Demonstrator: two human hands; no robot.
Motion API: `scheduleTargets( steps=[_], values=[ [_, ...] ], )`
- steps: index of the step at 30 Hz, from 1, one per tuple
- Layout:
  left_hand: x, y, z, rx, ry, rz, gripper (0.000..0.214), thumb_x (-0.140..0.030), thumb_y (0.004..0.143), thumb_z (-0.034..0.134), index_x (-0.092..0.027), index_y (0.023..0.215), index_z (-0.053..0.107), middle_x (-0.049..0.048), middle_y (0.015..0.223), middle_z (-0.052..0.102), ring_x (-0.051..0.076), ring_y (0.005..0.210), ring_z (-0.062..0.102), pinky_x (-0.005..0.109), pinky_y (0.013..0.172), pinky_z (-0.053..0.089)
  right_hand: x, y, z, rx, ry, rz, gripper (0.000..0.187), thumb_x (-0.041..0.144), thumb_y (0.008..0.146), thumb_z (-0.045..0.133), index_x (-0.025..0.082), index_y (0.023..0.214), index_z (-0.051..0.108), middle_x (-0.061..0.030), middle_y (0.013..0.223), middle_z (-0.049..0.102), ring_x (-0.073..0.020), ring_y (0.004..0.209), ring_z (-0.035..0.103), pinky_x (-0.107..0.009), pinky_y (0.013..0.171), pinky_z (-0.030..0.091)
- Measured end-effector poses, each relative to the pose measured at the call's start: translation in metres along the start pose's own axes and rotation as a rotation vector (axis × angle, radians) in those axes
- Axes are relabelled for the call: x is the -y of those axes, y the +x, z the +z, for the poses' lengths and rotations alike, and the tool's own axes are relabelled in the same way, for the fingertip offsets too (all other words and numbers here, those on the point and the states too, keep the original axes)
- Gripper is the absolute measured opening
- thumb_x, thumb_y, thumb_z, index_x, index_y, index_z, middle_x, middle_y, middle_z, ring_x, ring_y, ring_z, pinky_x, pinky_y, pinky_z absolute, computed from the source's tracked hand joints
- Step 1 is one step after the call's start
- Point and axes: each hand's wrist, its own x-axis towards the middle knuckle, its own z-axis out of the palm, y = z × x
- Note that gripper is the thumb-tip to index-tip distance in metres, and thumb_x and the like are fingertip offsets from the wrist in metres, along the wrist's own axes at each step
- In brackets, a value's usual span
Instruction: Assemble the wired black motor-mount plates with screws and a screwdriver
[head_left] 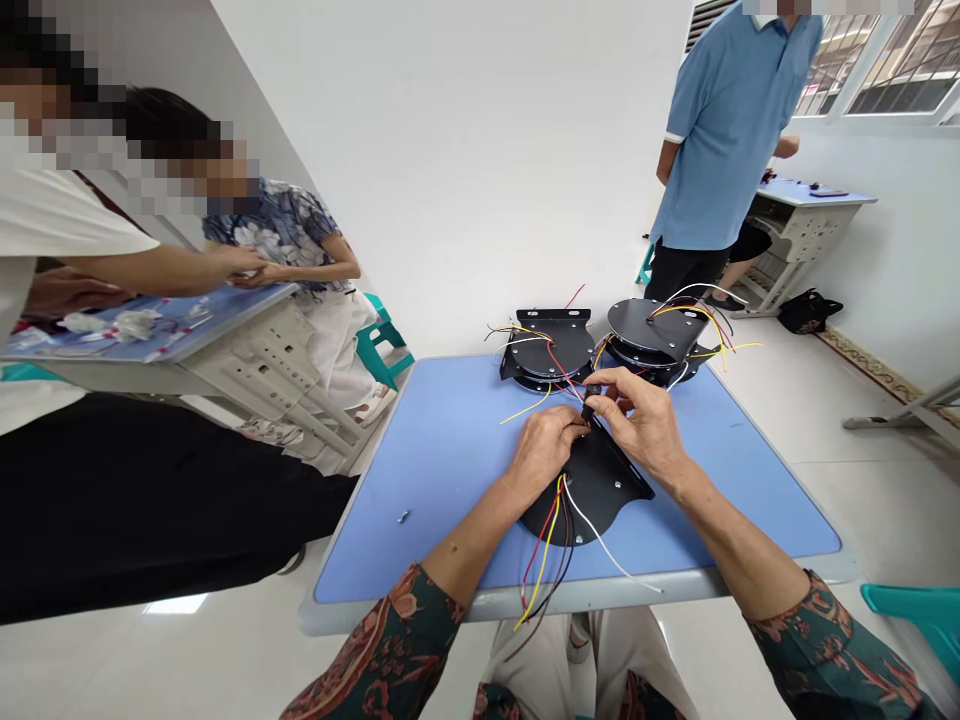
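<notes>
Working near the front edge of the blue-topped counter [442, 480], you hold both hands close together above a flat black metal mounting plate with a rounded disc body [600, 490], which lies directly in front of you, about midway between the counter's side edges. Your right hand [637, 420] reaches in from the right, its fingers [609, 385] closed in a firm pinch on a small black connector [592, 402]. Your left hand [544, 455] sits just below it with its fingers [574, 428] curled shut towards the same spot; exactly what they grip is hidden. Bringing both hands together like this appears to steady the small part at close range. A bundle of red, yellow, black and white wires [551, 570] runs from the plate over the front edge, perhaps left to hang there to stay clear of your hands. Along the far edge sit two similar black disc assemblies [547, 345] [652, 335], their coloured wires fanning out, probably set back to leave working room. A small silver screw [403, 516] lies towards the left edge. Off to your left, a co-worker's hands [247, 265] meet above a second blue counter [225, 330], while a person in a light blue polo shirt [720, 130] stands beyond the far right corner.
</notes>
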Motion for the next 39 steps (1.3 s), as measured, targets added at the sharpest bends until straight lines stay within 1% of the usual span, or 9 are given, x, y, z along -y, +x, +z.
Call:
scheduleTargets(
  steps=[6,9,11,16,25,28,31,34,39],
  values=[
    [-0.001,-0.002,-0.004,-0.065,-0.112,-0.112,0.025,-0.002,0.088,0.057,-0.02,0.102,0.069,0.0025,0.1,0.076,0.016,0.086,0.071,0.026,0.078,0.057,-0.003,-0.001,0.0,-0.039,-0.018,0.025,0.011,0.03,0.095,0.064,0.021,0.098,0.067,-0.002,0.086,0.07,-0.0117,0.061,0.055,-0.025,0.058,0.047],
    [-0.002,-0.003,-0.008,-0.111,-0.046,-0.171,0.022,-0.003,0.088,0.059,-0.019,0.098,0.07,0.0031,0.1,0.076,0.017,0.088,0.071,0.029,0.084,0.056,-0.002,-0.002,0.001,-0.039,-0.013,0.04,0.012,0.033,0.094,0.064,0.021,0.096,0.065,-0.0012,0.083,0.068,-0.0113,0.06,0.054,-0.024,0.057,0.046],
    [-0.004,-0.004,-0.011,-0.108,0.033,-0.178,0.02,-0.003,0.088,0.061,-0.019,0.096,0.071,0.0035,0.099,0.076,0.019,0.091,0.07,0.032,0.089,0.054,-0.001,-0.002,0.003,-0.058,-0.014,0.059,0.012,0.033,0.094,0.065,0.021,0.093,0.062,0.0003,0.079,0.065,-0.0107,0.058,0.052,-0.024,0.056,0.045],
    [-0.005,-0.003,-0.009,-0.02,0.153,-0.078,0.016,-0.006,0.085,0.069,-0.02,0.091,0.074,0.0039,0.097,0.076,0.023,0.098,0.068,0.037,0.094,0.051,0.0,-0.001,0.006,-0.11,-0.032,0.089,0.013,0.029,0.092,0.065,0.022,0.087,0.055,0.0051,0.068,0.055,-0.0094,0.054,0.048,-0.024,0.057,0.041],
    [0.004,-0.001,0.002,-0.015,0.129,0.073,0.009,-0.01,0.087,0.071,-0.019,0.087,0.073,0.0045,0.093,0.075,0.022,0.093,0.066,0.036,0.091,0.05,0.001,0.001,0.013,-0.147,-0.101,0.162,0.02,0.037,0.091,0.065,0.022,0.083,0.055,0.0037,0.069,0.057,-0.0105,0.056,0.048,-0.025,0.058,0.042],
    [0.005,-0.001,0.002,-0.011,0.144,0.094,0.01,-0.011,0.089,0.069,-0.019,0.086,0.074,0.0043,0.092,0.075,0.021,0.092,0.067,0.036,0.091,0.05,-0.003,0.001,0.009,-0.094,-0.045,0.132,0.017,0.037,0.095,0.061,0.021,0.095,0.064,-0.0018,0.084,0.067,-0.0115,0.061,0.053,-0.026,0.061,0.045],
    [0.004,0.0,0.002,0.006,0.173,0.103,0.012,-0.012,0.091,0.067,-0.02,0.086,0.076,0.0043,0.093,0.075,0.021,0.093,0.067,0.036,0.092,0.05,-0.006,0.004,0.001,0.05,0.045,0.094,0.023,0.035,0.099,0.054,0.021,0.109,0.07,-0.0049,0.097,0.072,-0.0121,0.064,0.058,-0.025,0.062,0.048],
    [0.004,0.0,0.001,0.017,0.177,0.087,0.014,-0.011,0.091,0.066,-0.02,0.086,0.076,0.0042,0.093,0.075,0.021,0.093,0.067,0.035,0.091,0.051,-0.006,0.005,-0.002,0.102,0.049,0.105,0.025,0.034,0.099,0.053,0.021,0.104,0.073,-0.003,0.087,0.073,-0.0117,0.061,0.058,-0.024,0.062,0.047],
    [0.005,0.001,0.001,0.025,0.143,0.076,0.018,-0.009,0.093,0.062,-0.019,0.086,0.076,0.004,0.094,0.075,0.02,0.094,0.068,0.034,0.091,0.052,-0.003,0.004,0.003,-0.01,-0.113,0.118,0.027,0.038,0.099,0.055,0.021,0.099,0.075,0.0017,0.062,0.065,-0.0102,0.049,0.051,-0.023,0.056,0.042]
  ],
)
